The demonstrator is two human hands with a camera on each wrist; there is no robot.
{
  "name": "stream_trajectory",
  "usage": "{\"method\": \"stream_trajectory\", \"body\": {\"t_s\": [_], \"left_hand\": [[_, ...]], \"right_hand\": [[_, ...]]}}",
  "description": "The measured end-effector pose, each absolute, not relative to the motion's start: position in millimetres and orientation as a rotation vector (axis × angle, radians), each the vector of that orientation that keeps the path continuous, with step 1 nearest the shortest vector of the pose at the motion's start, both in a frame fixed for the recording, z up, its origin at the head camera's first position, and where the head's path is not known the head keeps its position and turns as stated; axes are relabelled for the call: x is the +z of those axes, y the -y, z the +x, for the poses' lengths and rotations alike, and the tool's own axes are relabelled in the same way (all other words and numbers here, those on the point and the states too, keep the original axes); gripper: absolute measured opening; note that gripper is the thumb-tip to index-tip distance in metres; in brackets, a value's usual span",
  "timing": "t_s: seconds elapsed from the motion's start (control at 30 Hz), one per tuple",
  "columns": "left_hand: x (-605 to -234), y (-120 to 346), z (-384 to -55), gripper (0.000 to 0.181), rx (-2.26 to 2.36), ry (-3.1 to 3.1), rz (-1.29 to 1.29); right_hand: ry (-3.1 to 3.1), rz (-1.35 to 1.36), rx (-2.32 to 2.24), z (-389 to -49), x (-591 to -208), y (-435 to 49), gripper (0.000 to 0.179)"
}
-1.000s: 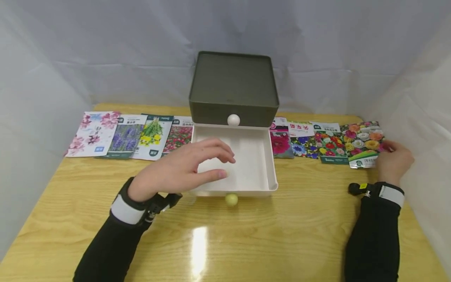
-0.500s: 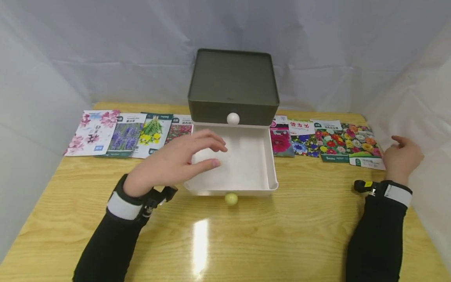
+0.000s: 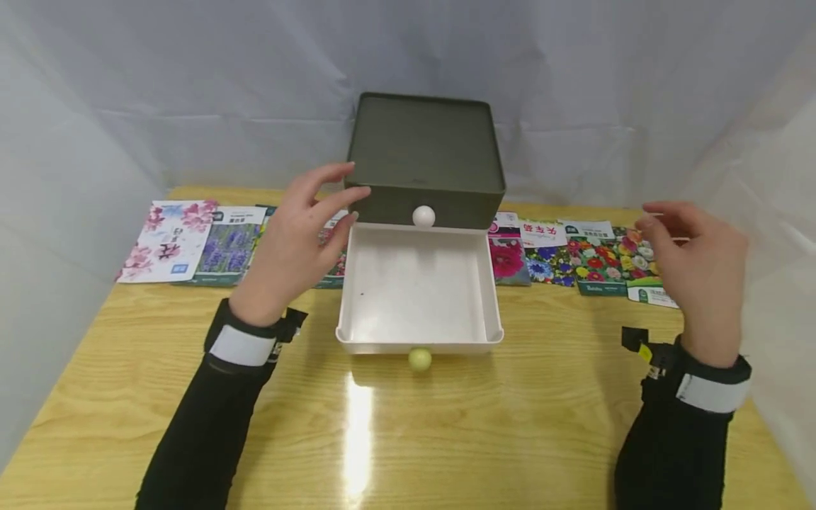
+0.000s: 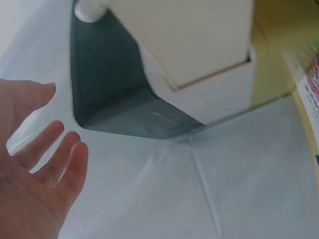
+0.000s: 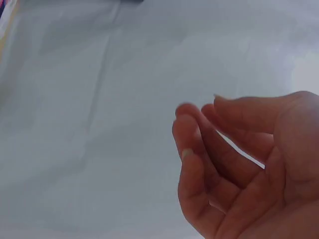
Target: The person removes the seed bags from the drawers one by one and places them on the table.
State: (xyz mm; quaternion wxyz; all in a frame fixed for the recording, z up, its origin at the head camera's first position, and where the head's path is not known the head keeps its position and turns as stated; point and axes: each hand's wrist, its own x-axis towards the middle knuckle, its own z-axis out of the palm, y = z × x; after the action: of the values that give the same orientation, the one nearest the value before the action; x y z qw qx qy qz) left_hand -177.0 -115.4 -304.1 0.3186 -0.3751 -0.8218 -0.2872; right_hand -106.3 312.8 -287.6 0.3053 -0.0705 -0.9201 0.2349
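Observation:
A dark green box (image 3: 423, 145) stands at the back middle of the table, and its lower white drawer (image 3: 417, 297) is pulled out toward me. The upper front bears a white knob (image 3: 423, 217), the drawer a yellow-green one (image 3: 419, 360). My left hand (image 3: 296, 241) hovers by the box's front left corner, fingers spread and loosely bent, holding nothing. In the left wrist view a gap shows between those fingers and the box. Over the rightmost seed packet (image 3: 637, 265) hangs my right hand (image 3: 704, 276), loosely curved; the right wrist view shows nothing in it.
Left of the box lies a row of overlapping seed packets, among them a pink blossom packet (image 3: 168, 241) and a lavender one (image 3: 226, 244). More packets (image 3: 547, 258) lie to the right. Pale sheeting (image 3: 255, 85) encloses the back and sides of the wooden table (image 3: 484, 432).
My left hand has risen from over the drawer to the box's upper left front. My right hand has come off the rightmost packet and lifted, moving left. The drawer stays out.

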Motion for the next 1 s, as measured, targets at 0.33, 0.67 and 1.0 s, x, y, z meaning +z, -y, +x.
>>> {"method": "stream_trajectory", "body": {"t_s": [0.33,0.67,1.0], "left_hand": [[-332,114,-202,0.046,-0.657,2.190,-0.943],[-339,105,-209,0.037,-0.663,2.083,-0.848],[-340,96,-207,0.036,-0.645,2.035,-0.770]], "right_hand": [[2.773,0.923,0.447,-57,-290,-181,0.027],[2.776,1.146,0.205,-42,-308,-143,0.024],[2.849,1.265,0.155,-48,-329,-126,0.023]]}}
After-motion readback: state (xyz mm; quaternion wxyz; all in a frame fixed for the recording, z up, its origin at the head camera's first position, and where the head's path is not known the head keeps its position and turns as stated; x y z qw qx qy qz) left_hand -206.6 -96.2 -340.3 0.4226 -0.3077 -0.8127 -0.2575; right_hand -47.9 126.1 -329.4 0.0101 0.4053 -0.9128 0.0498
